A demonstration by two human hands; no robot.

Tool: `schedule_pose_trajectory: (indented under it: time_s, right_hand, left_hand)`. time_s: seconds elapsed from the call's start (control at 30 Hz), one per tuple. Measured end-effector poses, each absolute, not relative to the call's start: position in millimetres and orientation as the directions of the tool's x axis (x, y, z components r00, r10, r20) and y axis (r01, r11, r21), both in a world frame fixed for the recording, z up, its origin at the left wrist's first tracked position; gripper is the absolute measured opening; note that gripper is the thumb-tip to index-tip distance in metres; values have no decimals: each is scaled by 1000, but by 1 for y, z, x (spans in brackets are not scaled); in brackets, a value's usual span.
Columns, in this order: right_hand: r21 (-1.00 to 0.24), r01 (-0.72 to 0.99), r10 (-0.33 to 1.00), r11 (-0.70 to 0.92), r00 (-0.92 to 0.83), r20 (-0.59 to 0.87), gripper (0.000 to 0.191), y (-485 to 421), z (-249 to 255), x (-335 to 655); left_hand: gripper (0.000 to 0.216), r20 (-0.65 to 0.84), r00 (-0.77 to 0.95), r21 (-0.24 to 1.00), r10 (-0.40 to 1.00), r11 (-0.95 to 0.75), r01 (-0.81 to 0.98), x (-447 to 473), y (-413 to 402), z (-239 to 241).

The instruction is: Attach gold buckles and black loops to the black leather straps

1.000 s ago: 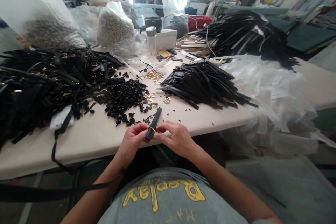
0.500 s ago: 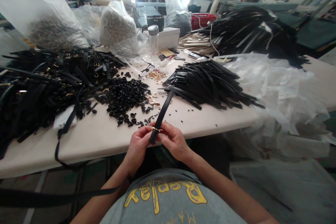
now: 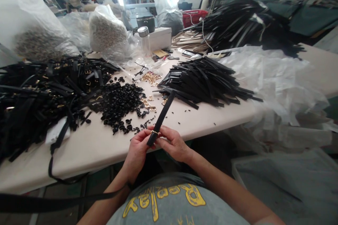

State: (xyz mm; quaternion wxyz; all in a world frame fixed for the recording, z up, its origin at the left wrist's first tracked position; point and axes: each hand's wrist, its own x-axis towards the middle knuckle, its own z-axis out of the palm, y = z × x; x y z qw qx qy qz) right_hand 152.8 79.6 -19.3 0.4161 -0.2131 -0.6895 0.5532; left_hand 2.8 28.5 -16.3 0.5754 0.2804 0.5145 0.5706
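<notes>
Both hands meet at the table's front edge around a black strap [image 3: 163, 114] with a gold buckle [image 3: 154, 132] across it near its lower end. My left hand [image 3: 139, 145] pinches the strap from the left, fingers closed. From the right, my right hand [image 3: 173, 144] grips it beside the buckle, fingertips partly hidden. The strap's far end points up toward a pile of black straps [image 3: 200, 81]. Left of the strap lies a heap of small black loops [image 3: 120, 103], with loose gold buckles [image 3: 150, 77] behind it.
Buckled black straps [image 3: 47, 91] are heaped at the left. Bags of small parts [image 3: 105, 30], a lidded glass jar [image 3: 144, 40] and a white box [image 3: 161, 38] stand at the back. Crumpled clear plastic [image 3: 280, 84] covers the right side. A long black strap [image 3: 52, 168] hangs over the front edge.
The view has turned slightly, so the table scene sits differently in the frame. Both hands keep hold of the strap and buckle, with hardly any change in grip.
</notes>
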Motion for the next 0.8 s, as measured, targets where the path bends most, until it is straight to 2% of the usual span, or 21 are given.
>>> schedule_pose_trajectory:
  time_s: [0.13, 0.23, 0.33, 0.47, 0.53, 0.63, 0.73, 0.8]
  right_hand:
    - [-948, -147, 817, 284, -479, 319, 30, 82, -23, 153]
    - [-965, -159, 881, 208, -399, 256, 32, 81, -25, 149]
    - [-967, -224, 911, 123, -361, 200, 34, 82, -25, 148]
    - [-956, -251, 922, 151, -313, 228, 32, 92, -22, 155]
    - [-951, -288, 933, 113, -298, 201, 32, 98, -20, 162]
    - [-944, -330, 933, 15, -334, 132, 38, 101, -18, 170]
    - [-965, -261, 912, 2, -396, 109, 42, 99, -15, 173]
    - [-981, -194, 897, 18, -430, 102, 40, 97, -14, 174]
  left_hand:
    - [21, -274, -171, 928, 946, 214, -303, 4, 32, -14]
    - [21, -243, -165, 959, 956, 210, -190, 8, 36, -10]
    - [25, -212, -125, 977, 969, 210, -32, 11, 42, -1]
    - [30, -169, -43, 947, 985, 175, 271, -7, 57, 9]
    - [29, -43, -119, 857, 992, 98, 506, -25, 71, 12]
    - [25, 122, -190, 554, 974, 92, 827, -50, 96, 12]
    - [17, 126, -137, 322, 983, 90, 942, -61, 115, 8]
    - [13, 135, -99, 287, 986, 57, 956, -62, 120, 5]
